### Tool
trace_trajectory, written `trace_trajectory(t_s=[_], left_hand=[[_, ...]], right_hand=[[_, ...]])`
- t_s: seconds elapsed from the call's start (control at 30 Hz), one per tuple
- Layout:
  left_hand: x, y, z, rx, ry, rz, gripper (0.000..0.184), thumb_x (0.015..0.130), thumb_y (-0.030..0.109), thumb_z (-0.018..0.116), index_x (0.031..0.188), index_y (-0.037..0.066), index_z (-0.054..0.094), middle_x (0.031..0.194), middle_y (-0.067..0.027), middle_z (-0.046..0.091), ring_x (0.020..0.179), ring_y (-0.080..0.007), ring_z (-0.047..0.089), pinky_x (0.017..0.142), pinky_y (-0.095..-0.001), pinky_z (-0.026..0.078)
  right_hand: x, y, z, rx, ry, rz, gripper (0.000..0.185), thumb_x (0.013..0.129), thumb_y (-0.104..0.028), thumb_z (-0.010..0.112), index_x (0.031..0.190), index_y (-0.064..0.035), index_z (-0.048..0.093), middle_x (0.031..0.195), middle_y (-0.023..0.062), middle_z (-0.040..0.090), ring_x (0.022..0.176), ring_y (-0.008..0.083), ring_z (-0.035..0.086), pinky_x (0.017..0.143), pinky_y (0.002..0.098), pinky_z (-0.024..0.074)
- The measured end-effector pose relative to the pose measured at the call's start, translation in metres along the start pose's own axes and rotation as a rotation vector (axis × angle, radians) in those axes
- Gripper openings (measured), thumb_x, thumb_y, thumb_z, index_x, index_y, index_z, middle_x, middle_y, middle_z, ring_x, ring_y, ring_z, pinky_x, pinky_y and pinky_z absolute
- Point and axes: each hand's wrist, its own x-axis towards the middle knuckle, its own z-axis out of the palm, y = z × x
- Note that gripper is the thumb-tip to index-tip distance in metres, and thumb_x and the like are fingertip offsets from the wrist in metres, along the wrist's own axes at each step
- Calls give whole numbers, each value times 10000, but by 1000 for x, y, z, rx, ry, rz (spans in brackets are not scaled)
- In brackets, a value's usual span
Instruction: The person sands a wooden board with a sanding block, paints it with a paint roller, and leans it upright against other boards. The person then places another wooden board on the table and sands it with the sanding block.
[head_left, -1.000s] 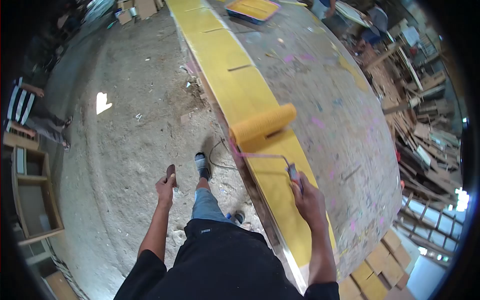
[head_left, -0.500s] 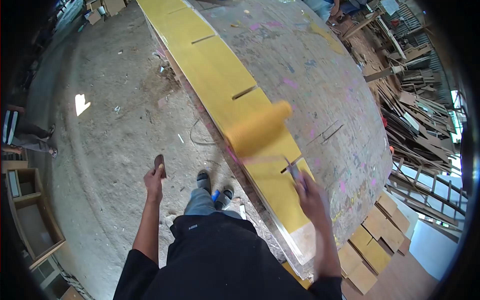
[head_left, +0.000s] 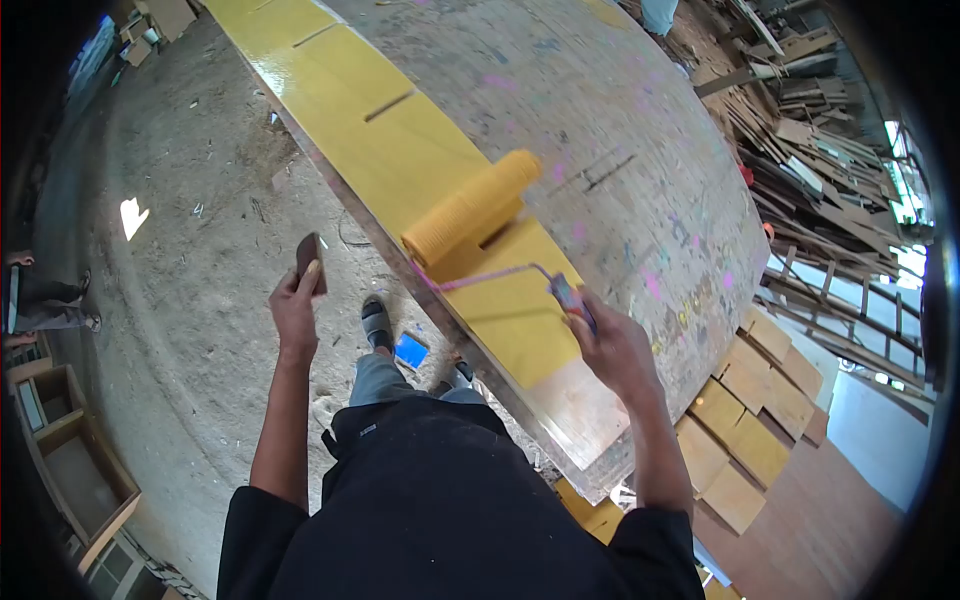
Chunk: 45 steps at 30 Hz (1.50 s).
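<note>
My right hand [head_left: 612, 345] is wrapped round the handle of a paint roller [head_left: 473, 207]. The roller's yellow sleeve lies across a long yellow board [head_left: 350, 130] with several dark slots, one partly behind the sleeve. Toward me the board's end is bare and whitish. The board rests along the left edge of a paint-marked table [head_left: 640, 200]. Off to the left, over the floor, my left hand [head_left: 295, 315] pinches a small dark brown flat piece [head_left: 309, 262], apart from the board.
A wooden cabinet frame [head_left: 75, 465] and a person's legs [head_left: 55, 305] are at the left edge. Scrap wood [head_left: 800, 180] is piled at the right, with yellow and tan panels [head_left: 745, 425] below it. A blue piece [head_left: 411, 350] lies by my feet.
The view has shifted toward the board's near end. My right hand has moved the roller along the board toward me. My left hand still holds the brown piece, now raised slightly.
</note>
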Motion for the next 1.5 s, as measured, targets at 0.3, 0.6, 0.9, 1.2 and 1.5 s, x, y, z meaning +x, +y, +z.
trace_trajectory(t_s=[0.3, 0.6, 0.9, 1.2, 1.5], left_hand=[[-12, -28, 93, 57, -41, 57, 237, 992, 234, 777, 1062, 9, 796, 905, -17, 742, 779, -83, 633, 703, -274, 475], [0, -24, 108, -15, -35, 38, 190, 958, 196, 805, 997, 12, 781, 920, -44, 764, 761, -112, 692, 693, -286, 538], [-5, -15, 109, 8, -21, -2, 231, 929, 201, 820, 1020, -8, 785, 930, -67, 774, 752, -139, 713, 714, -295, 577], [6, -28, 105, -33, -65, 56, 192, 921, 191, 826, 916, 6, 775, 856, -51, 743, 716, -123, 666, 663, -295, 525], [-17, -10, 110, -125, -83, 71, 142, 970, 123, 755, 922, -5, 791, 834, -35, 750, 707, -103, 674, 681, -280, 541]], right_hand=[[-246, 130, -25, 26, -11, 198, 499, 974, -300, 728, 1427, -115, 626, 1034, 188, 762, 872, 404, 744, 741, 475, 594], [-335, 187, -14, 114, 121, 220, 450, 886, -178, 798, 1316, -79, 708, 1075, 158, 784, 867, 340, 767, 773, 399, 612], [-332, 198, -10, 52, 138, 154, 548, 882, -207, 804, 1405, -128, 663, 961, 120, 753, 778, 312, 729, 701, 405, 574], [-322, 194, -1, 130, 129, 151, 524, 885, -187, 802, 1387, -97, 679, 984, 135, 755, 825, 322, 749, 744, 419, 589], [-282, 175, -15, 114, 70, 156, 415, 938, -245, 774, 1292, -36, 717, 1115, 198, 778, 953, 367, 777, 822, 425, 612]])
